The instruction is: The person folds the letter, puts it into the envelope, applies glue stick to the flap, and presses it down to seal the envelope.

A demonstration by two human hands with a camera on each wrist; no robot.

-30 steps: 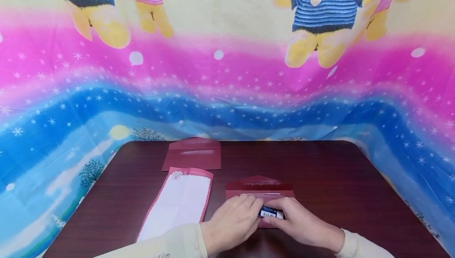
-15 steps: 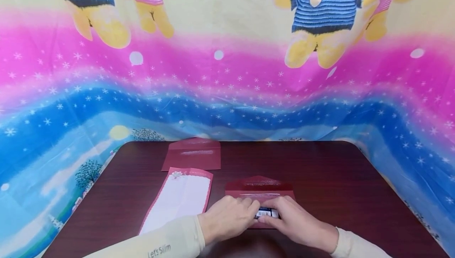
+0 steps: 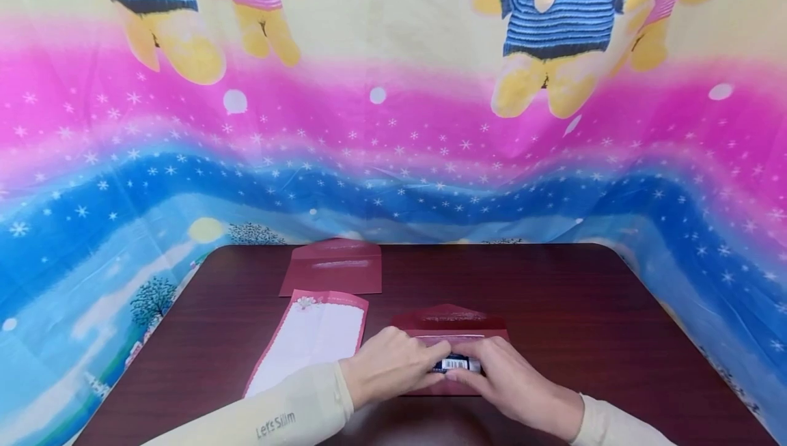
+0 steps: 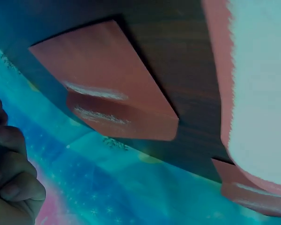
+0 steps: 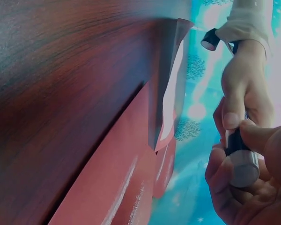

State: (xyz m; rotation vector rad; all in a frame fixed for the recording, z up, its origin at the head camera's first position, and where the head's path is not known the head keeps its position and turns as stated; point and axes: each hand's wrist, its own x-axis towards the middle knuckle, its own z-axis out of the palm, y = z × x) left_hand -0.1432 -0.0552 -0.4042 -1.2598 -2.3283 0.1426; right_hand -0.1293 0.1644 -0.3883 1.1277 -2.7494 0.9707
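Both hands hold a dark-blue glue stick (image 3: 455,363) with a barcode label above the near red envelope (image 3: 449,323). Its grey-white end (image 5: 244,169) lies in the curled fingers of my right hand (image 3: 522,381), with the thumb on its side. My left hand (image 3: 393,364) pinches the other end, which its fingers hide. White glue streaks mark the flap and body of the near envelope, which lies with its flap spread away from me. In the left wrist view, curled fingers (image 4: 16,173) show at the left edge.
A second red envelope (image 3: 335,275), also streaked with white, lies at the far left of the dark wooden table (image 3: 522,275). A white letter sheet (image 3: 313,337) with a red border lies left of my hands, partly under the left sleeve. A patterned cloth (image 3: 393,125) hangs behind.
My left hand has shifted slightly left and turned, its fingers now pinching the glue stick's end. The right hand keeps its hold, moving a little left. The envelopes and letter sheet stay put.
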